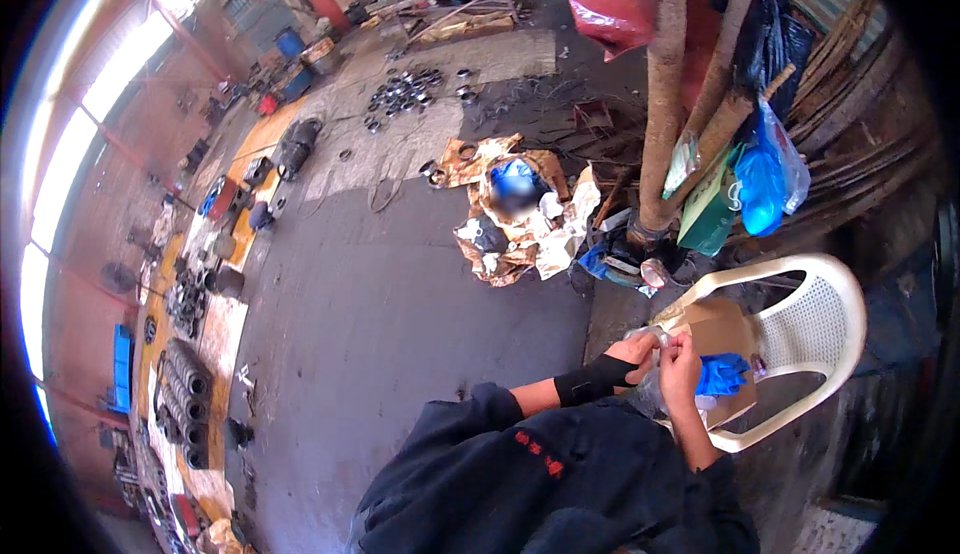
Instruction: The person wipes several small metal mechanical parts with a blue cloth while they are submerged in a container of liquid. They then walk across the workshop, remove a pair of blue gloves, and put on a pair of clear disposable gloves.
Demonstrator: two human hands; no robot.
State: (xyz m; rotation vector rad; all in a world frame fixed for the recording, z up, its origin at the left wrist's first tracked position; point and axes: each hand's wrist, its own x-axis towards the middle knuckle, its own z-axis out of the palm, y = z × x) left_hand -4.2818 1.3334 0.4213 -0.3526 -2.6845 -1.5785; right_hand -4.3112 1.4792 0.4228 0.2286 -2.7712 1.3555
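My left hand point(628, 351), with a black wrap point(588, 382) round its wrist, is closed on a piece of clear, crinkled plastic point(648, 333). Close beside it, the fingers of my right hand point(680, 364) pinch the same plastic. What else may lie between the fingers is too small to tell. Just beyond my hands a brown cardboard box point(722, 327) rests on a white plastic chair point(845, 306). Bunched blue gloves point(722, 375) lie in the box, right of my right hand.
Left of the chair, torn brown paper point(570, 224) lies on the floor around a blue-lined container point(514, 182). Tree-like poles point(664, 94) stand behind it with hanging bags point(762, 184). Coiled metal springs point(183, 384) and round parts line the left; metal rings point(405, 92) lie farther off.
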